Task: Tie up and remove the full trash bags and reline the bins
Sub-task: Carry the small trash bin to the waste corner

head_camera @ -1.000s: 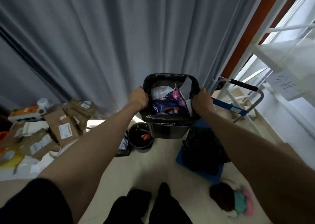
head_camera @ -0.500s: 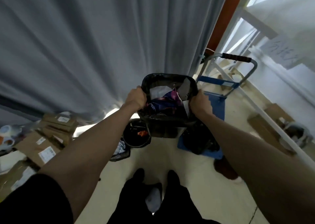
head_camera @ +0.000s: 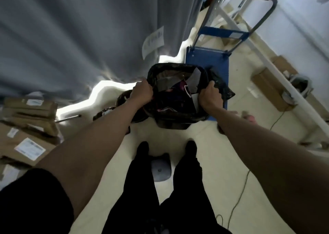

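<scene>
Fingers of both hands are curled over the rim of the lined bin (head_camera: 175, 121): the left hand (head_camera: 142, 93) grips the left edge, the right hand (head_camera: 210, 97) the right edge, each clamping the black bag (head_camera: 178, 69) where it folds over the lip. The bin sits centred just beyond the person's feet, at the near end of the blue cart (head_camera: 207, 59), with the curtain (head_camera: 89, 28) behind and boxes (head_camera: 26, 126) to the left. Whether it rests on the floor or is held up cannot be told. Trash (head_camera: 175, 98) fills it close to the top.

This looks like the start of the tie-up step: bag still open, nothing gathered. Next, the folded edge likely has to be peeled off the lip on both sides and drawn to the middle, without spilling the high trash.
</scene>
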Available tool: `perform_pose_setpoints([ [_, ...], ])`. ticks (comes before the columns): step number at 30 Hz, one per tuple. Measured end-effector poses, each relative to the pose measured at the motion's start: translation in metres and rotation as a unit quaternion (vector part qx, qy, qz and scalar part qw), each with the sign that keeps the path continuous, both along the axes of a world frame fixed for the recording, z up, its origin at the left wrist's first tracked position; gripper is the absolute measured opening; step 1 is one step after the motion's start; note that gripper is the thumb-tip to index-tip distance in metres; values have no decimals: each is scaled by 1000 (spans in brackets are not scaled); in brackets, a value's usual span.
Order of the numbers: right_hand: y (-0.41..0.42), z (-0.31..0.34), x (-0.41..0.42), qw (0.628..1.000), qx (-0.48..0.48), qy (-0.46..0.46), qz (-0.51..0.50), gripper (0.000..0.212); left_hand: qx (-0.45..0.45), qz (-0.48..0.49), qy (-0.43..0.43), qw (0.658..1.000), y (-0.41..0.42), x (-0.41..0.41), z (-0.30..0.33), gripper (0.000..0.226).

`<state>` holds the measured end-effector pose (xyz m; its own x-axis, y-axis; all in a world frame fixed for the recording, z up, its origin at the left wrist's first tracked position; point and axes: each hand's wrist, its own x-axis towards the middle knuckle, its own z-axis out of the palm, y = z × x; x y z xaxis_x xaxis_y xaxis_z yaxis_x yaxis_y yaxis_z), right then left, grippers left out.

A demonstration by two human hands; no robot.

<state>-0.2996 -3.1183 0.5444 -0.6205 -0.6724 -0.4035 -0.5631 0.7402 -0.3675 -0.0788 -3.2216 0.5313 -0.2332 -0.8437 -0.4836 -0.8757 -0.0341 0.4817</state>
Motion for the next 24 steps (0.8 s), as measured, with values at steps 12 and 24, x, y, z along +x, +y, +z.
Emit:
perform_pose_setpoints([
  [12, 51, -217, -2, 994, 57, -53, 72, 25, 44, 61, -84, 994, 90, 13, -214, 29],
  [24, 44, -442, 8, 997, 1, -47, 67, 15, 21, 64, -87, 994, 84, 15, -427, 32],
])
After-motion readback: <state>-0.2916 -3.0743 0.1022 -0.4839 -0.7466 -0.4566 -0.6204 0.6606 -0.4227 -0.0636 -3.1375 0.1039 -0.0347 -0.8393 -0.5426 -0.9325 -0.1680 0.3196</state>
